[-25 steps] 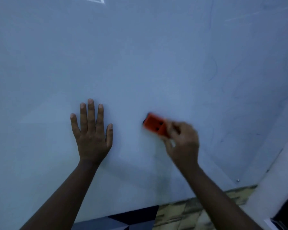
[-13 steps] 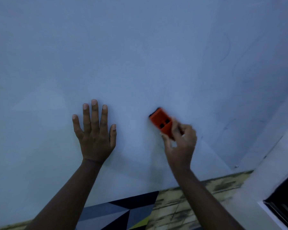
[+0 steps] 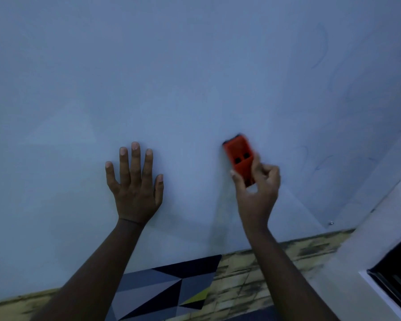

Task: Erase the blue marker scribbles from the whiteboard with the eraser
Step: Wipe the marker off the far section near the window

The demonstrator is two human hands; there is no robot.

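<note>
Grip: right hand (image 3: 257,195) clamps eraser (image 3: 240,156); left hand (image 3: 134,188) flat on whiteboard (image 3: 171,77); rug (image 3: 167,288) below.

Orange plastic eraser (image 3: 239,156): a second ago it lies nearly level, long side pointing up-left; now it stands steeper, close to upright on the pale whiteboard (image 3: 195,77).
Right hand (image 3: 257,193): turns with the eraser, the wrist now below it instead of off to the lower right; it pinches the eraser's lower end.
View: tilts down; more patterned grey-and-black rug (image 3: 167,288) and tiled floor (image 3: 245,274) show at the bottom.
Faint blue scribbles (image 3: 321,45): sit higher and further right in the head view.
</note>
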